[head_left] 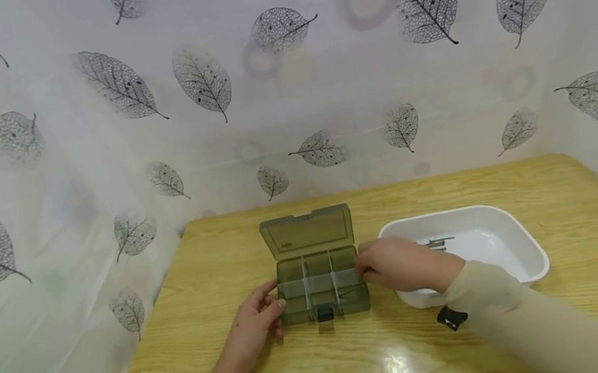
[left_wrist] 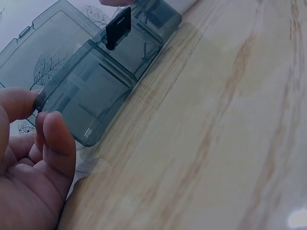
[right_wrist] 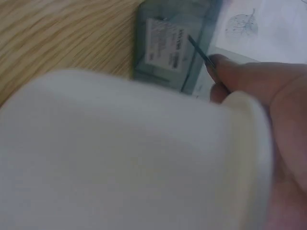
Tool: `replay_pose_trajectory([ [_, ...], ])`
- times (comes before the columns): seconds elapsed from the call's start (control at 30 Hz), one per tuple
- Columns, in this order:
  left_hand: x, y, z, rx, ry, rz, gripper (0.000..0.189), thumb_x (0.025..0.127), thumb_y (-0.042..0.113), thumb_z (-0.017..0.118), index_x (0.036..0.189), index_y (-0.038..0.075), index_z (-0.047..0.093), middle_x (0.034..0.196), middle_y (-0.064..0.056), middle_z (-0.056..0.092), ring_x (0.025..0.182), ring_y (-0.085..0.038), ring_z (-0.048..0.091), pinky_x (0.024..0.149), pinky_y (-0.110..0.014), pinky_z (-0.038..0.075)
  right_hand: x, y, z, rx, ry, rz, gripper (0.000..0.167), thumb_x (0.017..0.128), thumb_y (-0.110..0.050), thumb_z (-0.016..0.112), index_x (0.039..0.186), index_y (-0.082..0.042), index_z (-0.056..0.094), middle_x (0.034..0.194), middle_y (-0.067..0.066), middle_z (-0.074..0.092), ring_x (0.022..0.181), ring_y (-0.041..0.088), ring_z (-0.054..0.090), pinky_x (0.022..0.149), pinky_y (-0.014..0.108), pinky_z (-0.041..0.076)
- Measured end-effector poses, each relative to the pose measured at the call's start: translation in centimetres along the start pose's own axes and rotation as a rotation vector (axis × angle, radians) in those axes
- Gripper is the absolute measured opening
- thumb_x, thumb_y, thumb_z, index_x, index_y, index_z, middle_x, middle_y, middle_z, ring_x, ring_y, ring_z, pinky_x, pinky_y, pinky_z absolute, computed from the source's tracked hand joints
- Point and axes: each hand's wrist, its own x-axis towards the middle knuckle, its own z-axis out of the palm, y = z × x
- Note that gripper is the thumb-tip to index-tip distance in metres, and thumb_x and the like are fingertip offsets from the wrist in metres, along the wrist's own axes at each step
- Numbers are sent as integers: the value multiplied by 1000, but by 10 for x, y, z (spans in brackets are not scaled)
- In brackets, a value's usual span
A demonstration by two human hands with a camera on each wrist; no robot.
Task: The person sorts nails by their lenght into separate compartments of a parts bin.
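Note:
A smoky translucent compartment box point(head_left: 325, 308) stands on the table with its lid point(head_left: 309, 231) raised. My left hand point(head_left: 253, 318) holds the box's left end, thumb at the front corner and index finger along the side; in the left wrist view other fingers curl below the rim. Between thumb and fingertips, my right hand point(head_left: 403, 265) pinches a thin dark nail point(right_wrist: 199, 50), its free end jutting towards the box. The right hand is at the box's right side. A thin nail point(head_left: 350, 293) lies in the front right compartment.
A white plastic tray point(head_left: 513, 229) sits right of the box, under the right forearm, with several nails point(head_left: 438, 244) in it. The wooden table point(head_left: 337, 366) meets leaf-printed sheeting point(head_left: 319, 96) at the back and sides. A black latch point(head_left: 325, 314) sticks out at the box's front.

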Motion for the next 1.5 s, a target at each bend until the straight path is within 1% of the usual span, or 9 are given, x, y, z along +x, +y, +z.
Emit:
replay_pose_trajectory([
  [0.2, -1, 2, 0, -7, -14, 0, 51, 103, 13, 61, 151, 9, 45, 104, -13, 52, 71, -22, 54, 59, -34, 53, 0, -1, -1, 53, 0, 25, 12, 97, -10, 67, 94, -17, 76, 90, -11, 61, 81, 8, 62, 73, 29, 55],
  [0.3, -2, 2, 0, -7, -14, -8, 51, 103, 13, 60, 151, 9, 44, 104, -13, 52, 71, -22, 54, 60, -34, 53, 3, -3, 0, -23, 19, 17, 10, 96, -10, 69, 92, -17, 76, 88, -9, 60, 79, 10, 62, 71, 28, 56],
  [0.43, -1, 1, -1, -7, -9, -12, 50, 103, 13, 60, 151, 10, 45, 104, -13, 52, 71, -22, 55, 60, -34, 54, 7, -6, 4, -103, -10, -20, 6, 95, -11, 71, 94, -13, 76, 90, -6, 62, 82, 13, 64, 73, 28, 56],
  [0.6, 0, 0, 0, -14, -17, -5, 50, 103, 12, 60, 151, 9, 45, 104, -13, 52, 71, -21, 54, 60, -33, 53, 7, -9, 2, 4, -47, 8, 8, 97, -11, 68, 97, -13, 75, 94, -7, 63, 86, 11, 62, 75, 29, 56],
  [0.83, 0, 1, -1, -16, -10, -12, 51, 103, 12, 61, 151, 9, 45, 105, -13, 52, 71, -21, 54, 60, -33, 53, 7, -9, -1, 110, 35, 53, 11, 98, -10, 66, 100, -14, 76, 95, -8, 63, 85, 10, 63, 74, 30, 56],
  [0.97, 0, 0, -1, -22, -9, -7, 51, 103, 11, 60, 151, 9, 44, 105, -13, 52, 71, -21, 54, 60, -33, 53, 10, -8, 1, 126, 35, 43, 9, 98, -16, 68, 102, -14, 76, 99, -7, 65, 90, 11, 63, 79, 32, 56],
  [1.2, -1, 1, 0, -31, -23, -4, 52, 103, 12, 60, 152, 9, 43, 106, -13, 51, 72, -21, 54, 60, -33, 54, 7, -5, 1, 101, 66, 61, 18, 96, -24, 71, 111, -14, 75, 109, -5, 63, 98, 17, 65, 84, 36, 55],
  [1.33, -2, 3, 0, -23, -23, -7, 52, 103, 11, 60, 152, 9, 43, 106, -13, 51, 73, -21, 55, 60, -34, 54, 3, -3, -2, 109, 73, 71, 19, 96, -25, 71, 113, -15, 75, 109, -5, 62, 96, 19, 65, 82, 36, 55],
  [1.5, -1, 2, 1, -17, -18, -3, 51, 103, 11, 60, 152, 8, 43, 106, -13, 51, 73, -21, 55, 61, -33, 54, -2, 3, -8, 134, 76, 97, 20, 97, -30, 71, 114, -20, 74, 109, -4, 63, 90, 12, 62, 80, 36, 54],
])
